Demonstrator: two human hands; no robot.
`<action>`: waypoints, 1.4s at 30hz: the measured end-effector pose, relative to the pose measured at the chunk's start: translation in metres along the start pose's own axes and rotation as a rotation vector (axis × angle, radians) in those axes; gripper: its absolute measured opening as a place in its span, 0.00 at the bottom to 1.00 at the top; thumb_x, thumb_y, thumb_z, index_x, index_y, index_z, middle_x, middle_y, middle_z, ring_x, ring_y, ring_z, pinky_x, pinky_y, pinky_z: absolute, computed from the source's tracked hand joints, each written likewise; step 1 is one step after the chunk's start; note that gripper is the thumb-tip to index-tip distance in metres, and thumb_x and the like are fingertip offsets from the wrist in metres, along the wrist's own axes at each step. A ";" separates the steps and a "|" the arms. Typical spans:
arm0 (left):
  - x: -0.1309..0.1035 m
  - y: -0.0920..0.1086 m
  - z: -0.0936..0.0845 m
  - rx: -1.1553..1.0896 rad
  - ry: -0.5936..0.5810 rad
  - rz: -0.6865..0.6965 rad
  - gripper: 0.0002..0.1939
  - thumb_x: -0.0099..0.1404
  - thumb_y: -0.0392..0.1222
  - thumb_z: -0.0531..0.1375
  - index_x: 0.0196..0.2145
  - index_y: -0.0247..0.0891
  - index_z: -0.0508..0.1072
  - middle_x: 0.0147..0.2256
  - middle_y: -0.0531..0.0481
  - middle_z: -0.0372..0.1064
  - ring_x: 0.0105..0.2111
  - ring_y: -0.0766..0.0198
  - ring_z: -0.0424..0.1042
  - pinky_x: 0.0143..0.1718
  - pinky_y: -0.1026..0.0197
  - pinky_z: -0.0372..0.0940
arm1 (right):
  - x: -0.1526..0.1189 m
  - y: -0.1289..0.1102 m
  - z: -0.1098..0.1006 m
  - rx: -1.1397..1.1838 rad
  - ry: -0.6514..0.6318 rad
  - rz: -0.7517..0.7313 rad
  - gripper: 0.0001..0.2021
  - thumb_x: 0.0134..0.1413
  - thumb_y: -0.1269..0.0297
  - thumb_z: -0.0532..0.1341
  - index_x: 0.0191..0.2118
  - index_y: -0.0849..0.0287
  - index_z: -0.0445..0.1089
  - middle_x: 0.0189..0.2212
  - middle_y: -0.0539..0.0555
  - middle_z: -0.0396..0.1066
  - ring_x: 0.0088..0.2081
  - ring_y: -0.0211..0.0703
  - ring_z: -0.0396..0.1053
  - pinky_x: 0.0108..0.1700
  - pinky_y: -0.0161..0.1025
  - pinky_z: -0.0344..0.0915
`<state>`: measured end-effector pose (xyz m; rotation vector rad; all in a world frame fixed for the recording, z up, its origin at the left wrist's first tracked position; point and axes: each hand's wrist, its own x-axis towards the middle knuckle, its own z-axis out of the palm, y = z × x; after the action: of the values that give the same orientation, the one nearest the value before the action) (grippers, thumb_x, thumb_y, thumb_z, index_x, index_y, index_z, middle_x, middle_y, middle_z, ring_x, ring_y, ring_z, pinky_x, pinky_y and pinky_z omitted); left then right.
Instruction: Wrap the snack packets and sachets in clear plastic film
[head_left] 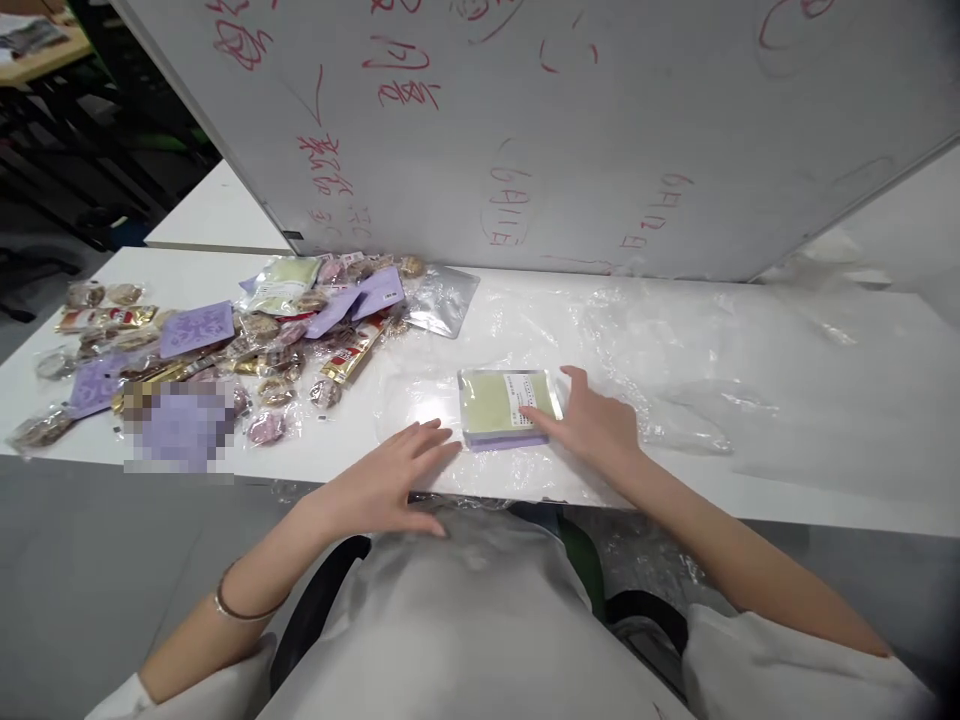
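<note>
A pale green packet (484,400) with a white label lies flat on the white table in front of me. Under it, a purple packet (504,443) shows along the near edge. My right hand (600,425) is at the packet's right side, its thumb resting over the label and its fingers spread. To the left of the stack, my left hand (401,470) lies open near the table's front edge, fingertips close to the packet's lower left corner. I cannot tell whether they touch it. Neither hand grips anything.
A pile of wrapped items spreads over the left, with purple packets (196,328), gold-and-red sachets (352,350) and a silver pouch (442,300). Clear plastic film (660,340) covers the right. A whiteboard (585,130) with red writing stands along the back.
</note>
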<state>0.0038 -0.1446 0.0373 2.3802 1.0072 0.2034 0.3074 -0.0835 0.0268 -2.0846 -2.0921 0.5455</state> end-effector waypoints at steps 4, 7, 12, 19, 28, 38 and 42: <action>-0.003 -0.008 0.013 0.136 -0.043 0.006 0.29 0.70 0.49 0.58 0.66 0.47 0.58 0.67 0.42 0.53 0.69 0.45 0.45 0.66 0.38 0.51 | -0.020 0.020 -0.012 -0.082 0.037 -0.553 0.26 0.60 0.45 0.58 0.53 0.62 0.69 0.44 0.64 0.75 0.42 0.55 0.74 0.35 0.47 0.72; -0.001 -0.011 0.007 0.070 -0.046 -0.002 0.19 0.75 0.45 0.50 0.60 0.50 0.68 0.66 0.49 0.55 0.68 0.50 0.50 0.66 0.43 0.54 | -0.037 0.043 -0.015 0.006 -0.125 -0.869 0.18 0.60 0.54 0.61 0.53 0.56 0.70 0.53 0.58 0.72 0.55 0.51 0.70 0.50 0.46 0.73; -0.004 -0.014 -0.009 -0.137 0.014 -0.131 0.19 0.75 0.48 0.48 0.54 0.47 0.74 0.61 0.50 0.65 0.64 0.53 0.60 0.62 0.49 0.61 | -0.054 0.070 -0.005 -0.084 -0.024 -0.906 0.18 0.61 0.70 0.57 0.56 0.59 0.67 0.57 0.58 0.70 0.61 0.51 0.64 0.56 0.49 0.71; 0.005 -0.025 -0.010 -0.516 0.321 -0.400 0.18 0.71 0.54 0.53 0.38 0.39 0.76 0.26 0.51 0.77 0.33 0.58 0.78 0.34 0.61 0.69 | -0.048 0.061 -0.005 0.108 -0.057 -0.476 0.11 0.64 0.67 0.47 0.43 0.56 0.66 0.31 0.54 0.73 0.30 0.45 0.72 0.30 0.41 0.68; 0.044 -0.038 -0.006 0.119 0.316 -0.662 0.19 0.73 0.53 0.48 0.29 0.39 0.66 0.19 0.50 0.66 0.22 0.57 0.71 0.25 0.60 0.56 | -0.006 0.036 -0.011 0.239 -0.316 -0.117 0.19 0.56 0.52 0.59 0.50 0.56 0.62 0.33 0.52 0.71 0.26 0.42 0.68 0.26 0.38 0.60; 0.020 -0.032 -0.007 0.505 0.630 -0.055 0.15 0.68 0.38 0.56 0.52 0.37 0.66 0.41 0.39 0.72 0.39 0.54 0.74 0.36 0.56 0.68 | -0.046 0.054 -0.032 0.045 0.468 -0.622 0.18 0.60 0.66 0.59 0.56 0.58 0.65 0.39 0.57 0.76 0.41 0.48 0.76 0.38 0.44 0.75; 0.006 -0.022 -0.012 0.318 0.208 0.224 0.24 0.67 0.38 0.56 0.60 0.39 0.63 0.55 0.39 0.69 0.56 0.51 0.68 0.53 0.49 0.68 | -0.063 0.027 0.004 -0.057 0.181 -1.077 0.33 0.58 0.76 0.54 0.69 0.63 0.49 0.59 0.61 0.67 0.63 0.51 0.62 0.59 0.51 0.69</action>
<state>-0.0094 -0.1225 0.0346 2.8110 0.9188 0.4072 0.3337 -0.1469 0.0234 -0.7104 -2.6578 0.1159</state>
